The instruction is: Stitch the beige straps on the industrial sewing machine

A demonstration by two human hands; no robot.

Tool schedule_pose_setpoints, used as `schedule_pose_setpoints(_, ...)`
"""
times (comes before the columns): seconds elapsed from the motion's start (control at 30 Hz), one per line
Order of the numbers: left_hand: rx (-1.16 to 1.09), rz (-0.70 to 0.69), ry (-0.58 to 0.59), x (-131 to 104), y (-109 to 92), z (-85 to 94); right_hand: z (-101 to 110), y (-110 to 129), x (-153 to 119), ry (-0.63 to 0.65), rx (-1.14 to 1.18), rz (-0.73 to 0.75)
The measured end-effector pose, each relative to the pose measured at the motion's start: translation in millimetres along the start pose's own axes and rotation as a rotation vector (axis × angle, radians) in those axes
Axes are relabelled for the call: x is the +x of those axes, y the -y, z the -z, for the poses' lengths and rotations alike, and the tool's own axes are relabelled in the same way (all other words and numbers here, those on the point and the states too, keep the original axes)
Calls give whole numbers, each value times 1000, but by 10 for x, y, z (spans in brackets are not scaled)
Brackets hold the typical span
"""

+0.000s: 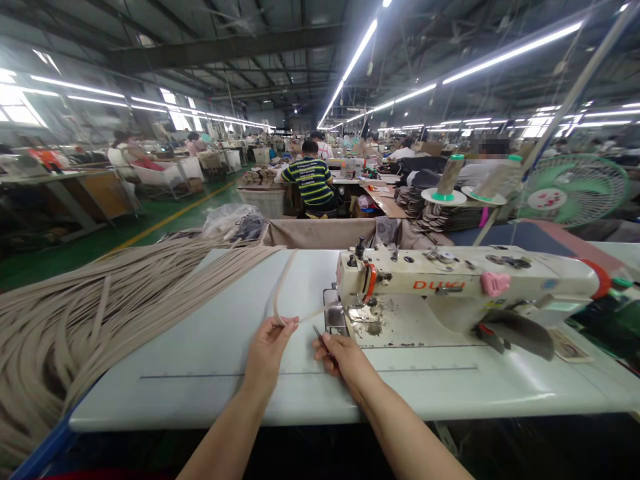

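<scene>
My left hand (pixel 269 343) pinches a narrow beige strip (pixel 278 293) above the pale tabletop. From the fingers the strip curves up to the table's back edge, and another length runs right to the needle area of a white sewing machine (pixel 430 283). My right hand (pixel 340 357) is closed around a small dark metal tool (pixel 318 331), whose tip points up and left toward the strip. Too little of the tool shows to name it. The machine's metal plate (pixel 336 320) lies just beyond my right hand.
A large heap of beige strips (pixel 60 327) covers the left side. Thread cones (pixel 450 177) and a green fan (pixel 570 190) stand back right. Past a fabric-lined bin (pixel 320 233), a person in a striped shirt (pixel 309 181) sits. A printed ruler line (pixel 200 377) crosses the table (pixel 175 407).
</scene>
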State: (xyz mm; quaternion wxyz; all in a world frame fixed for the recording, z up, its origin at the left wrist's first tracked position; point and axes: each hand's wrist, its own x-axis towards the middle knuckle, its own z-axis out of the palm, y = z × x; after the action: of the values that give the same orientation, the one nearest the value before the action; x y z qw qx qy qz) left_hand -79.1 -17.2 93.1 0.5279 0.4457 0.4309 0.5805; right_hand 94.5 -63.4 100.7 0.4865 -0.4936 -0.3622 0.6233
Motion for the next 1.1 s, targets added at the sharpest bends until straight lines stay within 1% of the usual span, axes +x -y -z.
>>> schedule_pose_setpoints(0.13,70,-33,-18,-139,-44,104,-111,27,55,54,-1,5)
schedule_pose_setpoints(0.37,105,-69,-26,-330,-111,209,-245,86,39,139,-74,58)
schedule_pose_setpoints(0.5,125,-66,-40,-390,-128,255,-252,91,28,131,-180,117)
schedule_pose_setpoints(0.57,130,-40,-37,-399,-129,296,-207,96,-8,98,-237,147)
schedule_pose_setpoints(0.6,127,-19,-34,-398,-128,325,-168,99,-41,60,-283,172)
schedule_pose_setpoints(0.63,121,4,-30,-395,-127,361,-118,101,-84,5,-375,212)
schedule_pose_setpoints(0.67,113,27,-26,-390,-127,404,-59,103,-136,-66,-517,268)
schedule_pose_setpoints(0.77,74,72,-5,-363,-135,567,142,95,-314,-331,-1112,454)
schedule_pose_setpoints(0.8,66,83,5,-352,-142,629,207,87,-370,-403,-1282,482)
schedule_pose_setpoints(0.83,73,94,16,-338,-150,693,266,75,-420,-451,-1395,476)
schedule_pose_setpoints(0.87,99,107,32,-323,-160,758,317,62,-462,-474,-1473,446)
schedule_pose_setpoints(0.9,146,118,52,-304,-169,826,358,47,-496,-467,-1526,402)
schedule_pose_setpoints(1.0,363,129,91,-216,-197,1054,426,4,-561,-382,-1597,296)
schedule_pose_setpoints(1.03,440,122,89,-171,-207,1147,434,-6,-573,-359,-1607,284)
schedule_pose_setpoints(1.1,595,79,12,-52,-237,1375,442,-20,-588,-336,-1633,270)
